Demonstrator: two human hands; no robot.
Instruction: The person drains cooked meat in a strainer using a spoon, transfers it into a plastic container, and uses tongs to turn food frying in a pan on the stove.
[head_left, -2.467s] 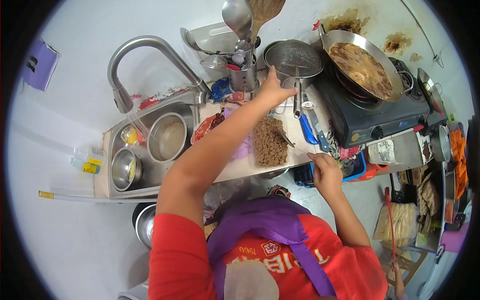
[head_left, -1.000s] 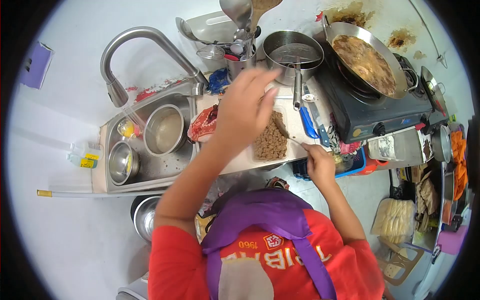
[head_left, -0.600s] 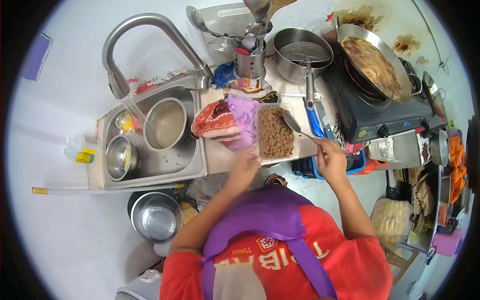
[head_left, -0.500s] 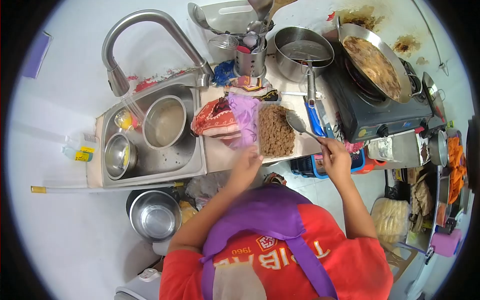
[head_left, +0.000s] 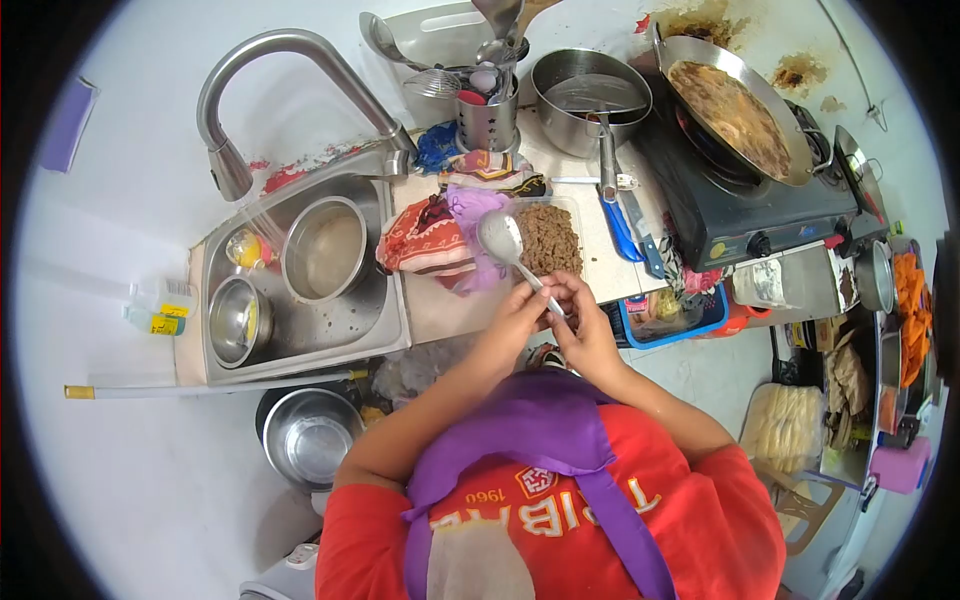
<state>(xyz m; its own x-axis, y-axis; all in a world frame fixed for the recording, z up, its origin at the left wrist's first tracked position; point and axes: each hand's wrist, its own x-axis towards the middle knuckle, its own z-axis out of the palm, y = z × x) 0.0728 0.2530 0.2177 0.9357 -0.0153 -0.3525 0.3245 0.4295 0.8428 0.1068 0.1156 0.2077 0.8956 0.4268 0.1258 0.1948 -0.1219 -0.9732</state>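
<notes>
Both my hands meet over the counter's front edge at the handle of a metal spoon (head_left: pixel 498 238). My right hand (head_left: pixel 585 325) is closed round the lower end of the handle. Against the same handle, the fingers of my left hand (head_left: pixel 515 322) are pinched together. The spoon's bowl points away from me, over the left side of a clear plastic container (head_left: pixel 579 222). Brown, crumbly ground food (head_left: pixel 550 238) fills much of that container. A purple cloth (head_left: pixel 476 206) and a red patterned cloth (head_left: pixel 425 240) lie left of it.
Water runs from the faucet (head_left: pixel 232 172) into the sink (head_left: pixel 385 325), which holds a pot (head_left: pixel 325 248) and a bowl (head_left: pixel 238 320). A blue-handled knife (head_left: pixel 622 235) lies right of the container. A wok (head_left: pixel 735 110) of brown liquid sits on the stove (head_left: pixel 720 215).
The spoon has moved left from the container's right side, and its bowl has turned. My right hand has come left and my left hand has shifted right to meet it.
</notes>
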